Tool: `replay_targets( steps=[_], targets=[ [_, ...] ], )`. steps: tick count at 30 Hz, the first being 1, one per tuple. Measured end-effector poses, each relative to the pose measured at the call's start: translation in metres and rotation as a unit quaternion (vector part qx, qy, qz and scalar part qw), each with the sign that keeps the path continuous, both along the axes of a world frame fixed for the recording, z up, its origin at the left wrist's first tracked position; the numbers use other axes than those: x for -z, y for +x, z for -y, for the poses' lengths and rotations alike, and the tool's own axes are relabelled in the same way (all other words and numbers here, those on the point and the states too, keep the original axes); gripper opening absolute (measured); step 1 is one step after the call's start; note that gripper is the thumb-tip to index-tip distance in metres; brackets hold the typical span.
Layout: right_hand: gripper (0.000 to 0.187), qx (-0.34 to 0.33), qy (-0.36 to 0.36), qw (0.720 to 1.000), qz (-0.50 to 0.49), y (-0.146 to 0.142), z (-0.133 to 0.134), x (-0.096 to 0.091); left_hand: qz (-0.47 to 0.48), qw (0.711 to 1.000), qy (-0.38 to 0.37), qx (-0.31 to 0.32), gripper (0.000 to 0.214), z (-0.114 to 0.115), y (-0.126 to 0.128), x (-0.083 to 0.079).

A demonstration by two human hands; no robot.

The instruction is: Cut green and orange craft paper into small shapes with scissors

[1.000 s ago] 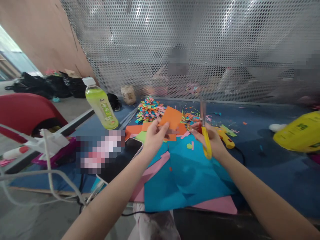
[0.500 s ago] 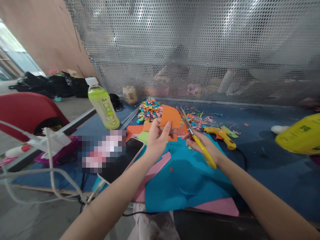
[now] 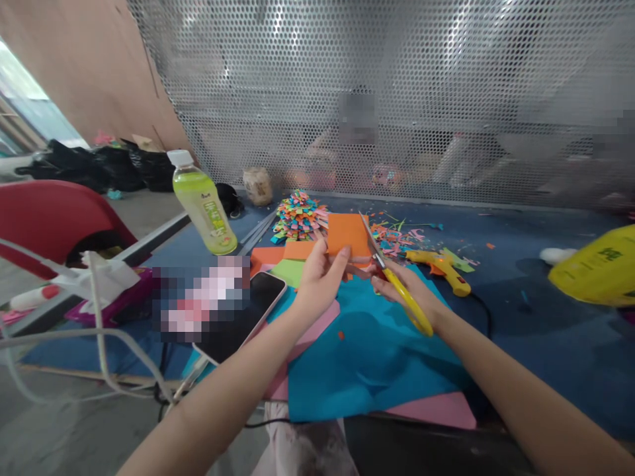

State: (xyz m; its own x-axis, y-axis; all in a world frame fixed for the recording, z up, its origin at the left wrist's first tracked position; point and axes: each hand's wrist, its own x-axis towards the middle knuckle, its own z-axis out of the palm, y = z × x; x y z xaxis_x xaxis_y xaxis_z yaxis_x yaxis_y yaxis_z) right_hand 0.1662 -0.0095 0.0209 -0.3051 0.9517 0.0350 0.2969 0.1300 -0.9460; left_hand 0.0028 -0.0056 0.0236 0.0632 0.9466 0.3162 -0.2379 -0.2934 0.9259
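Between thumb and fingers, my left hand (image 3: 325,268) pinches a piece of orange paper (image 3: 347,233), held up in front of me. My right hand (image 3: 404,287) grips yellow-handled scissors (image 3: 405,297), whose blades point up and away along the paper's right edge. Whether the blades touch the paper I cannot tell. Beneath both hands lie large blue paper sheets (image 3: 367,363) over pink paper (image 3: 436,408). Just behind the left hand stands a cone of many small folded paper pieces (image 3: 298,217) in several colours.
A yellow glue gun (image 3: 444,270) lies right of the scissors, near colourful paper scraps (image 3: 397,235). To the left are a phone (image 3: 241,317), a green drink bottle (image 3: 206,205) and white cables (image 3: 102,304). A yellow bottle (image 3: 595,268) lies at right; a perforated metal panel (image 3: 297,79) rises behind.
The orange paper has moved slightly right with my left hand and turned more upright. Its curved right corner now looks straight beside the blades. The scissors have shifted a little right.
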Motion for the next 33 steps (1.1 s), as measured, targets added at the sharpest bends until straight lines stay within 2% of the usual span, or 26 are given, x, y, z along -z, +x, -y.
replay_targets(
  steps=[6, 16, 26, 33],
  targets=[
    [0.035, -0.006, 0.043, 0.998, 0.046, -0.0011, -0.0008, -0.002, 0.014, 1.0, -0.004, -0.025, 0.027, -0.0012, -0.0035, -0.0026],
    [0.033, 0.007, 0.018, 1.0, 0.017, -0.0036, 0.001, -0.0041, 0.003, 1.0, -0.018, 0.002, 0.024, 0.0004, -0.0016, -0.0022],
    [0.03, 0.008, 0.009, 1.0, -0.004, -0.0025, 0.0006, -0.0004, 0.013, 1.0, -0.019, -0.003, 0.023, -0.0002, -0.0029, -0.0027],
    [0.033, 0.024, 0.032, 0.999, 0.035, -0.0011, 0.0011, -0.0008, 0.021, 1.0, -0.012, -0.006, 0.024, -0.0013, -0.0048, -0.0038]
  ],
)
